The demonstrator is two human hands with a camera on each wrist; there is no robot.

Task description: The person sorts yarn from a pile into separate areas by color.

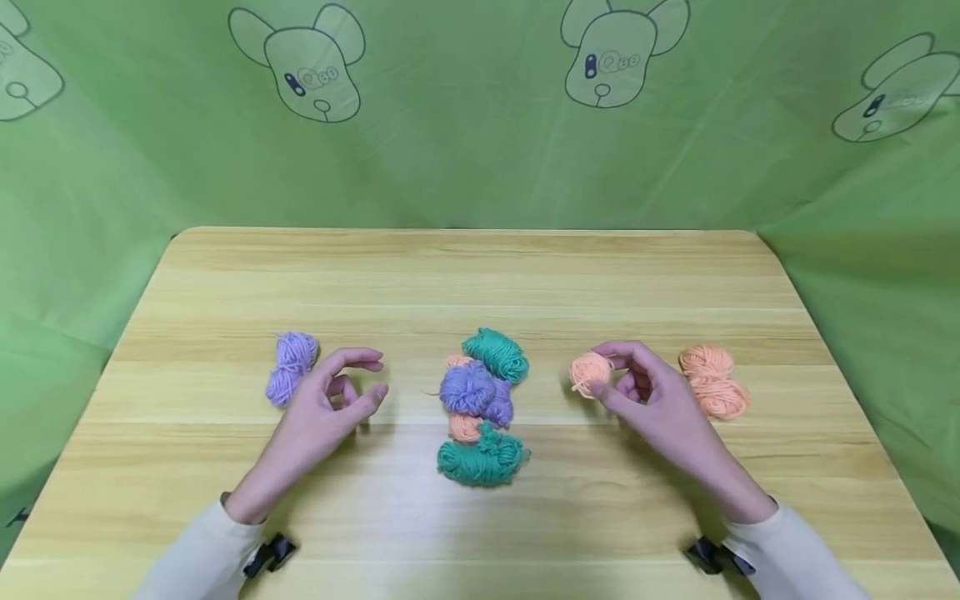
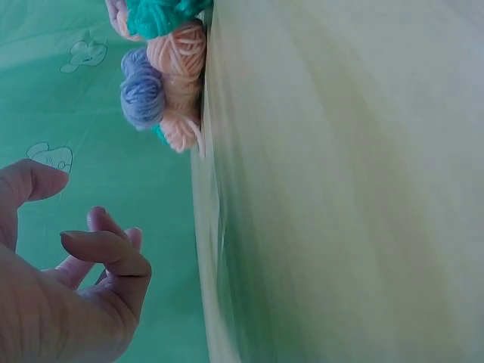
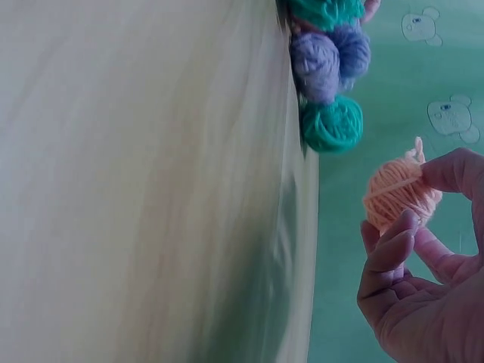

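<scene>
My right hand (image 1: 660, 400) pinches a small peach yarn ball (image 1: 589, 374) between thumb and fingers, raised over the table right of the pile. In the right wrist view the same yarn ball (image 3: 397, 197) has a short loose end on top. My left hand (image 1: 318, 417) holds nothing; its fingers are loosely bent, with a gap between thumb and forefinger. Just beyond that hand lies a purple yarn skein (image 1: 292, 367). Between the hands is a pile with a purple yarn ball (image 1: 467, 387) on top, a teal skein (image 1: 496, 354) behind and another teal skein (image 1: 482, 460) in front.
Peach yarn (image 1: 465, 428) shows partly from under the pile. To the right of my right hand lies more peach yarn (image 1: 716, 392) in two rounded lobes. The wooden table (image 1: 450, 275) ends at a green curtain (image 1: 465, 167) printed with bear-like heads.
</scene>
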